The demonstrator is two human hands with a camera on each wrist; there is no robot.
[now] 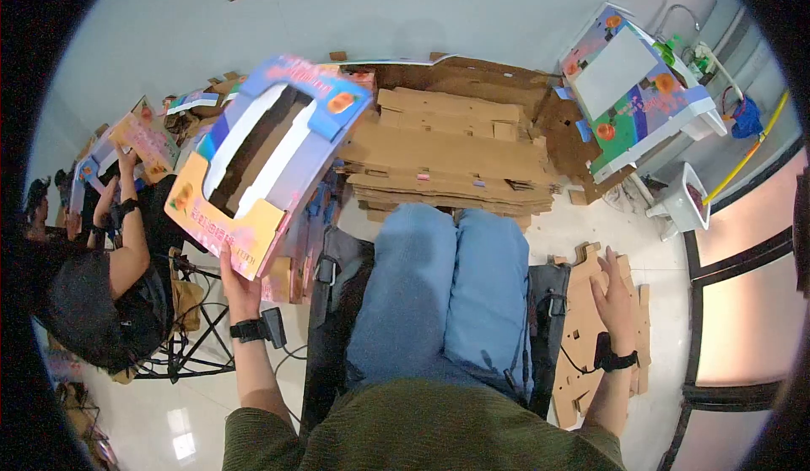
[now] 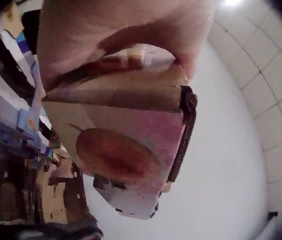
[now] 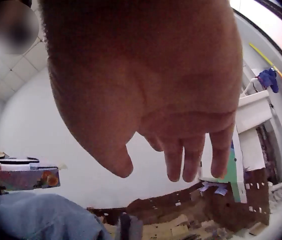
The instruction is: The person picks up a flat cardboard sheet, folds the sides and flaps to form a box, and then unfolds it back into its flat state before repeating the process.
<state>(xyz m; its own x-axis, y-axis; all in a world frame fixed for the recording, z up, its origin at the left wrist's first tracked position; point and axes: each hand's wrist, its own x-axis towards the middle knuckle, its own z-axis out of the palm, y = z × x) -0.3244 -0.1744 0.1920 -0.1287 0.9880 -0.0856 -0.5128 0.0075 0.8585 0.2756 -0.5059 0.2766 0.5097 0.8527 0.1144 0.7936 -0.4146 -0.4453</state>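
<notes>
Printed carton (image 1: 272, 172), gripped at one end by left hand (image 1: 242, 292), right hand (image 1: 616, 304) spread and empty, could be tipped by lopsided support.

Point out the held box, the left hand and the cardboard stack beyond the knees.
Held box (image 1: 283, 167), head view: white flap beside its opening.
Left hand (image 1: 241, 290), head view: middle of the hand.
Cardboard stack (image 1: 447, 152), head view: top sheet.
</notes>
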